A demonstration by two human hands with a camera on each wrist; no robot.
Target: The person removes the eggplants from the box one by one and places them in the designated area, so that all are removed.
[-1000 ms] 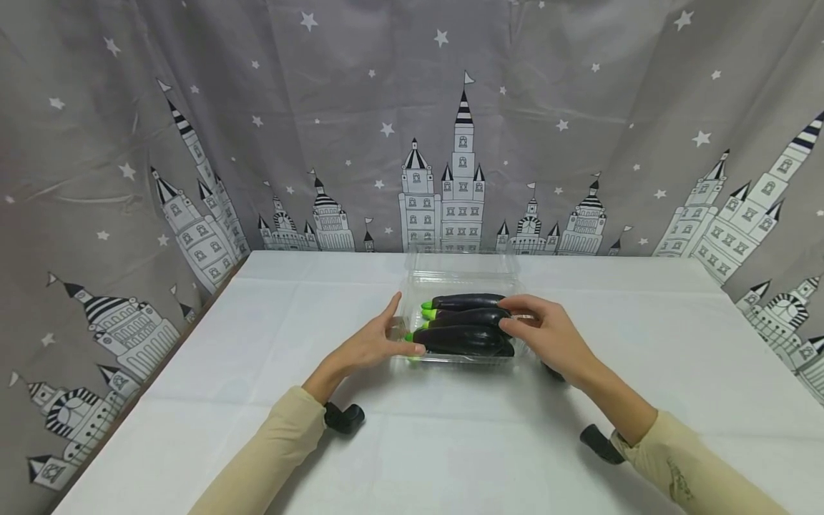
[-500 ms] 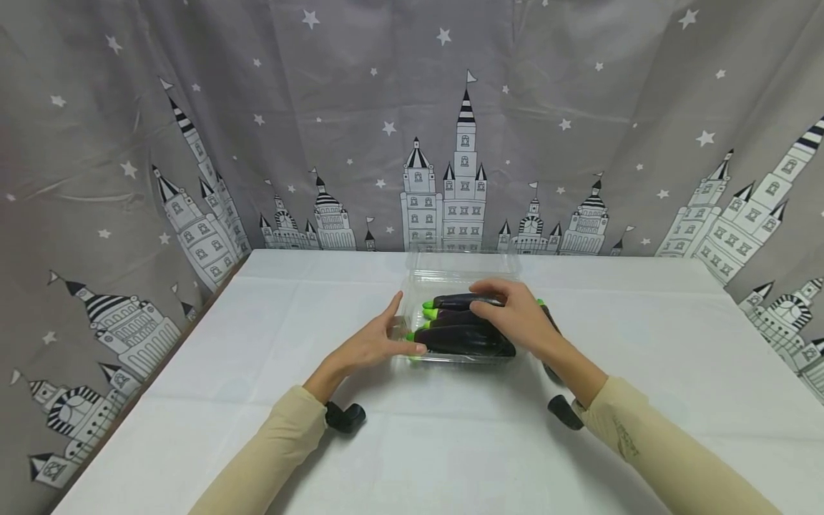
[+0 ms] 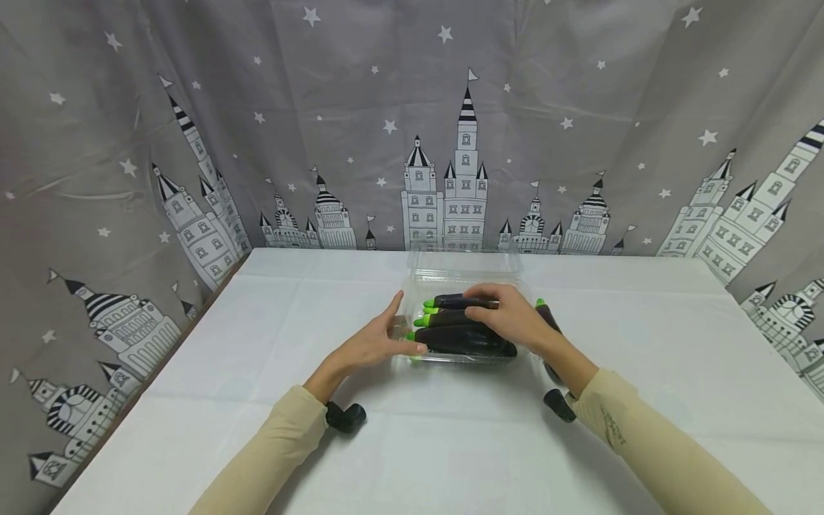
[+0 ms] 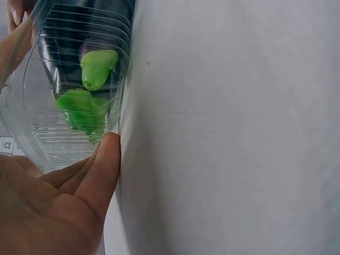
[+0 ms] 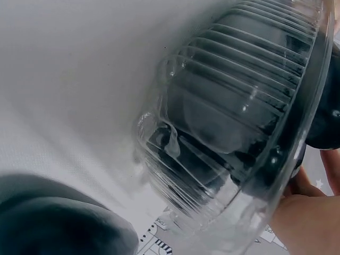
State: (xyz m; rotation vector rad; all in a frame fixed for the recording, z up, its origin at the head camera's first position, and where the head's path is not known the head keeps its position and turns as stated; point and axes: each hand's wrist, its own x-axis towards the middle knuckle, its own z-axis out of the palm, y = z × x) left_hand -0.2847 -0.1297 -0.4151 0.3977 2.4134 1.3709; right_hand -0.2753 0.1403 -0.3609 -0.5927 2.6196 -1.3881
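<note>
A clear plastic container point(image 3: 460, 359) holds several dark eggplants with bright green stem ends. My left hand point(image 3: 370, 345) rests against its left end, thumb at the front rim and fingers spread straight. In the left wrist view a fingertip point(image 4: 110, 141) touches the ribbed wall, with green stems point(image 4: 98, 69) showing through. Over the right half, my right hand point(image 3: 505, 313) grips the middle eggplant point(image 3: 447, 318) near its thick end, which the fingers partly hide. Another eggplant point(image 3: 460, 340) lies in front of it, and one point(image 3: 445, 302) behind.
The container's clear lid point(image 3: 463, 263) stands open at the back. Outside, to the right, a loose eggplant point(image 3: 547, 315) lies on the white tabletop point(image 3: 450, 458), partly behind the right wrist. A grey castle-print curtain point(image 3: 360, 93) hangs behind the table.
My right hand has moved left from the container's right end. The middle eggplant has shifted slightly left, its stem now further out. The left hand has stayed in place.
</note>
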